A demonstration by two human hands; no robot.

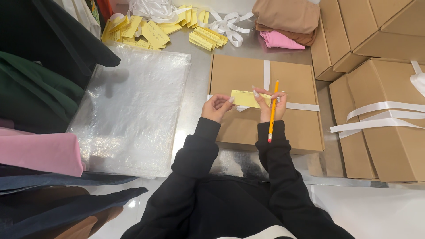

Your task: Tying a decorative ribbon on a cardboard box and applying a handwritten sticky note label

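Head view, looking down over black sleeves at a metal bench (197,84). A flat brown cardboard box (265,104) lies in the middle, crossed by white ribbon (303,106) running both lengthwise and across. Both hands meet over the ribbon crossing on the lid. The left hand (216,107) has its grip pinched on the left end of a small yellow paper slip (245,98). The right hand (270,106) pinches the slip's right part with fingertips pressed on it, and also holds a yellow pencil (273,110) (its red eraser end points back toward the wrist). The slip lies flat on the box top, just over the ribbon.

Left of the box, a large sheet of clear plastic wrap (130,108) covers the bench. Beyond it, at the far edge, loose yellow slips (152,33) are scattered beside a tangle of white ribbon (226,24). Folded tan and pink cloth (283,26) sits at the far right of those. More brown boxes (385,119), some ribboned, stack along the right side. Dark, green and pink garments (40,150) pile up on the left.
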